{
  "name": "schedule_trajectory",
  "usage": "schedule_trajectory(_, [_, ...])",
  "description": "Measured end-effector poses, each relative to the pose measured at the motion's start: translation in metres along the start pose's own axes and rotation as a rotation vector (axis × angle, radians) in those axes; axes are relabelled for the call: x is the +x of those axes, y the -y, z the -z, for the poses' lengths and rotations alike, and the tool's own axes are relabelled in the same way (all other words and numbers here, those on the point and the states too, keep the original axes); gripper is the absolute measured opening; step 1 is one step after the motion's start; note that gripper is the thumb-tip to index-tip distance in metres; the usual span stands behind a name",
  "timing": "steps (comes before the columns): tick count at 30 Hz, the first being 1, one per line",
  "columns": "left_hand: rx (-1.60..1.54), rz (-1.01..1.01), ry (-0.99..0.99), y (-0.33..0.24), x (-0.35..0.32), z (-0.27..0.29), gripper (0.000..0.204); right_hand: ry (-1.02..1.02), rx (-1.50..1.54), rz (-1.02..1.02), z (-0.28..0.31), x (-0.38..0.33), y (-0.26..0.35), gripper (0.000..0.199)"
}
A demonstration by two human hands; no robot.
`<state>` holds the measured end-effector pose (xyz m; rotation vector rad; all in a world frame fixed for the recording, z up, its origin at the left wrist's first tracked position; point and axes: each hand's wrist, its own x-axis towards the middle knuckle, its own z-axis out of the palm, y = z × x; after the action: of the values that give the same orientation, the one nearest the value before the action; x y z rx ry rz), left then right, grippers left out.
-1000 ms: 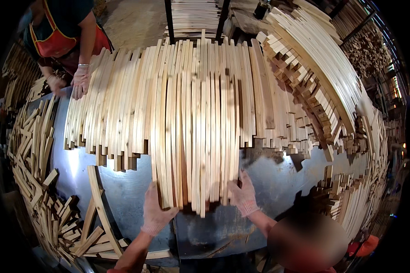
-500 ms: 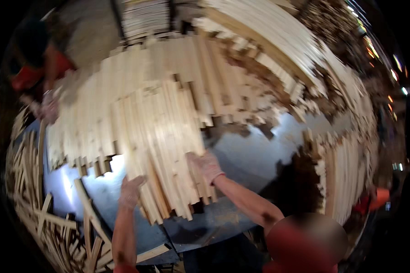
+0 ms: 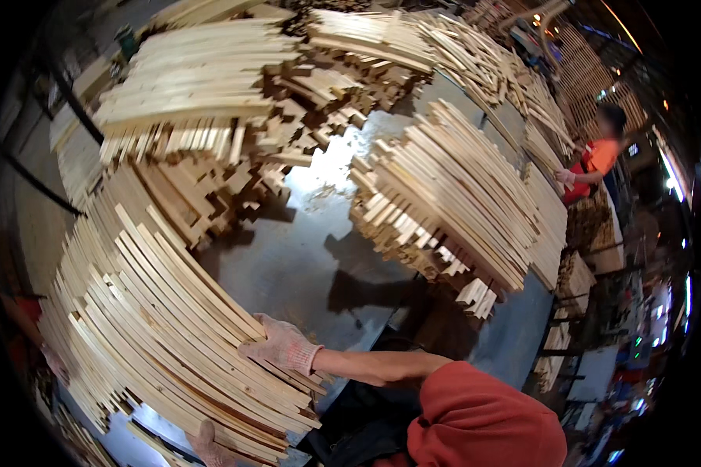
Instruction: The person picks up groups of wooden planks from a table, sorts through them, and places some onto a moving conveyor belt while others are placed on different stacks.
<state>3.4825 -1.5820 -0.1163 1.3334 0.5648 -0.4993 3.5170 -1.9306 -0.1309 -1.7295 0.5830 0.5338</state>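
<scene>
A wide layer of pale wooden strips (image 3: 181, 327) lies side by side on more strips, their near ends close to me. My right hand (image 3: 287, 345), in a pale knitted glove, grips the right edge of this layer, its fingers over the outer strips. At the lower edge of the picture, my left hand (image 3: 209, 445), also gloved, holds the opposite edge. Its thumb shows against the outer strip, while its other fingers are mostly hidden. The strips between my hands sit closely together with uneven ends.
A metal table (image 3: 288, 257) carries a tall strip stack (image 3: 191, 70) at far left and another stack (image 3: 452, 194) at right. A co-worker's hand (image 3: 54, 364) is beside the strips at left. Another person in an orange top (image 3: 602, 156) stands at far right.
My view has swung to the right, so the strips now appear lower and further left, and the right-hand stack has come into full view. Both hands stay at the strips' edges.
</scene>
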Motion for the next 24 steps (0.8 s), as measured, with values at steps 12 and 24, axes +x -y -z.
schedule_trajectory(12, [0.528,-0.424,0.65,-0.081,-0.042,-0.373,0.033,-0.787,0.601,0.359,0.264,-0.232,-0.067,0.059])
schedule_trajectory(24, [1.052,-0.087,1.267,0.016,-0.05,-0.737,0.043,-1.281,0.556,0.109,0.416,-0.27,-0.286,0.076])
